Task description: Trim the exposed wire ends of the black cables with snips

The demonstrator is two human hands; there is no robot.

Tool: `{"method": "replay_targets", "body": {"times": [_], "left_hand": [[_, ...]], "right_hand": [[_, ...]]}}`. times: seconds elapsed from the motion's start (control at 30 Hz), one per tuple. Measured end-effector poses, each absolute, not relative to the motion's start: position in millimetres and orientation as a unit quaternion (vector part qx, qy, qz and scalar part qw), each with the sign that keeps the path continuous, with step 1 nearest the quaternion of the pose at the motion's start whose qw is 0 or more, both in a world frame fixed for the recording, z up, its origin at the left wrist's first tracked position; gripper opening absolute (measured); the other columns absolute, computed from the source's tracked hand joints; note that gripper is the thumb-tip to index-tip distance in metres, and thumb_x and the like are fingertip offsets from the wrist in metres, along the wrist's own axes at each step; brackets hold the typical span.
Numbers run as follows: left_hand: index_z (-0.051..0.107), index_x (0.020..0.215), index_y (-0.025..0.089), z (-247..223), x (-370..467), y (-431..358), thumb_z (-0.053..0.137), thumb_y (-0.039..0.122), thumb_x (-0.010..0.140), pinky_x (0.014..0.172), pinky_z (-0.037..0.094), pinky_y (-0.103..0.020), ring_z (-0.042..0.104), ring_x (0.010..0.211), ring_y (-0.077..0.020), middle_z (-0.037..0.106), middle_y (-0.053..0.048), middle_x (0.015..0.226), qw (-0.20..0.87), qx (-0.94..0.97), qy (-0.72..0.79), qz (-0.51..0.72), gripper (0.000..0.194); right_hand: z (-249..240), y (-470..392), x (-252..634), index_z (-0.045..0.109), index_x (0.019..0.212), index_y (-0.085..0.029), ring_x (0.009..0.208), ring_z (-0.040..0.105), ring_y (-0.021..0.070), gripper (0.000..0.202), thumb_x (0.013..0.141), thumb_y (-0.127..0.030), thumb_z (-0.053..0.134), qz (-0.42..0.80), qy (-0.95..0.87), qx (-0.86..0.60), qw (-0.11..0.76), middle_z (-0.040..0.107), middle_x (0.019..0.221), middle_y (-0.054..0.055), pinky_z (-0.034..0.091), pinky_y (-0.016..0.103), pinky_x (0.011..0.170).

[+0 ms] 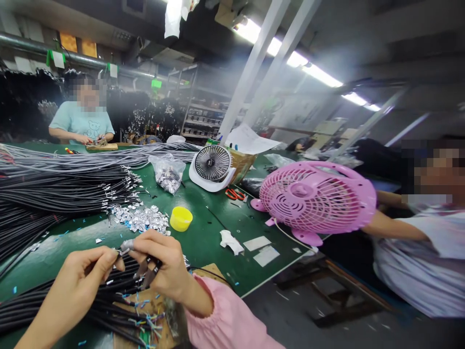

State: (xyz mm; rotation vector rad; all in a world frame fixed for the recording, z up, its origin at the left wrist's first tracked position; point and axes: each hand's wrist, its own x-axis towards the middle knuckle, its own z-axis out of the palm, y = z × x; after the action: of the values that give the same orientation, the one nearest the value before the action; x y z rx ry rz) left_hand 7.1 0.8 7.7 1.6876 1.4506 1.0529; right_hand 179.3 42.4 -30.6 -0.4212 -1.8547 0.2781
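My left hand [82, 276] is closed in a pinch on what looks like the end of a black cable, its tip mostly hidden by the fingers. Meeting it from the right, my right hand [165, 259] pinches a small silver foil piece [127, 245] against that end. A dark, flat tool [149, 275] sticks out below the right fingers; its kind is not clear. Below both hands lies a bundle of black cables [109, 310] with stripped, coloured wire ends over a wooden board [163, 320]. Just beyond is a heap of foil pieces [141, 219].
A yellow cup [181, 219], a bag of small parts [167, 172], a white fan [211, 167], orange-handled scissors [235, 194] and a pink fan [314, 198] stand or lie on the green table [207, 247]. Long cable bundles [65, 189] cover the left. Co-workers sit across and at right.
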Motion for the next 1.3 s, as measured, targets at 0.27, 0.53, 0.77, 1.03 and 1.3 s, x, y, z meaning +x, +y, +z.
{"method": "replay_targets", "body": {"times": [0.27, 0.53, 0.77, 1.03, 1.3], "left_hand": [[0.06, 0.054, 0.02, 10.0, 1.5, 3.3, 0.06, 0.094, 0.063, 0.043, 0.039, -0.023, 0.044, 0.053, -0.0138, 0.05, 0.001, 0.055, 0.404, 0.613, 0.514, 0.443, 0.074], [0.052, 0.053, 0.02, 11.3, -4.0, 4.8, 0.055, 0.099, 0.058, 0.041, 0.027, -0.02, 0.031, 0.046, -0.0082, 0.039, 0.005, 0.05, 0.426, 0.586, 0.531, 0.439, 0.08], [0.055, 0.052, 0.021, 10.5, 4.5, 6.3, 0.061, 0.093, 0.058, 0.04, 0.034, -0.021, 0.039, 0.045, -0.0099, 0.046, 0.004, 0.049, 0.437, 0.58, 0.536, 0.431, 0.073], [0.058, 0.06, 0.022, -26.5, 14.7, 6.7, 0.07, 0.066, 0.071, 0.044, 0.044, -0.022, 0.057, 0.049, -0.0143, 0.061, 0.001, 0.053, 0.366, 0.562, 0.533, 0.516, 0.047], [0.062, 0.057, 0.023, -16.5, 30.8, 5.2, 0.066, 0.049, 0.074, 0.038, 0.038, -0.021, 0.054, 0.041, -0.0122, 0.063, 0.002, 0.048, 0.217, 0.53, 0.572, 0.588, 0.031]], "right_hand": [[-33.7, 70.5, 155.9, 0.079, 0.083, -0.016, 0.063, 0.067, 0.0147, 0.009, 0.079, -0.024, 0.078, 0.191, -0.782, -0.221, 0.55, 0.074, 0.074, 0.005, 0.058, 0.024, 0.062], [-9.7, 65.7, 150.5, 0.084, 0.093, -0.018, 0.067, 0.075, 0.0199, 0.028, 0.084, -0.043, 0.079, 0.409, -0.712, -0.232, 0.522, 0.081, 0.081, 0.007, 0.063, 0.028, 0.059], [-23.2, 50.0, 157.7, 0.082, 0.083, -0.018, 0.056, 0.067, 0.015, 0.012, 0.081, -0.024, 0.072, 0.309, -0.704, -0.273, 0.578, 0.077, 0.07, 0.005, 0.054, 0.022, 0.051], [-15.5, 41.7, 155.6, 0.082, 0.083, -0.015, 0.046, 0.052, 0.0081, 0.027, 0.07, -0.016, 0.059, 0.389, -0.637, -0.31, 0.589, 0.071, 0.064, 0.002, 0.042, 0.017, 0.043], [-33.5, 39.0, 159.0, 0.082, 0.088, -0.019, 0.055, 0.061, 0.0111, 0.021, 0.079, -0.012, 0.065, 0.213, -0.717, -0.227, 0.624, 0.069, 0.065, 0.0, 0.05, 0.019, 0.052]]}}
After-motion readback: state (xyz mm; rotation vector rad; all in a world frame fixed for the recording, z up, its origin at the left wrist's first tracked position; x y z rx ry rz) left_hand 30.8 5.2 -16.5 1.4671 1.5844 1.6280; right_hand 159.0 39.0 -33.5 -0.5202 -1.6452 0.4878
